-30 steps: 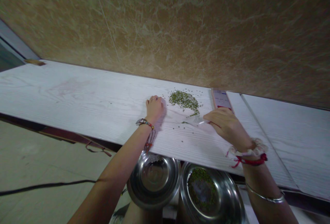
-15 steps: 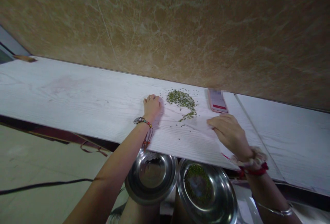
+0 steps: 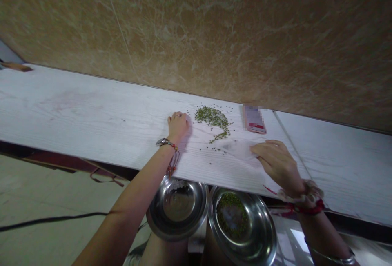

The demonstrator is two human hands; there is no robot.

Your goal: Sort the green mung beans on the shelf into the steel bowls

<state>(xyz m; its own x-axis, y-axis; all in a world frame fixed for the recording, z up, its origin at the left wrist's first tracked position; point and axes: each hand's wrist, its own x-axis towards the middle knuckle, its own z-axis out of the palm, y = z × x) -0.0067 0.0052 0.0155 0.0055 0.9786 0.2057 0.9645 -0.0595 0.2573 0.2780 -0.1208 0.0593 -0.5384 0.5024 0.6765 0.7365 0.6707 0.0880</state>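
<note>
Small green grains that look like mung beans (image 3: 212, 116) lie spread on the white wood-grain table (image 3: 92, 115), with a curved tail of them trailing toward me. My left hand (image 3: 178, 126) rests on the table just left of the grains, fingers curled under; whatever they hold, if anything, is hidden. To the right, my right hand (image 3: 275, 160) pinches a thin, translucent plastic-like sheet (image 3: 240, 148). The sheet's far end reaches toward the tail of the grains, where a few stray ones lie.
Two metal bowls sit at my lap below the table edge: the left bowl (image 3: 153, 213) has a little pale material inside, the right bowl (image 3: 266, 225) green grains. A phone (image 3: 254, 118) lies near the marbled wall (image 3: 196, 33). A dark cable (image 3: 55, 218) crosses at left.
My right hand has shifted slightly right and toward me with the translucent sheet, which shows more plainly now. The left hand stays beside the grains. The whole view has moved a little.
</note>
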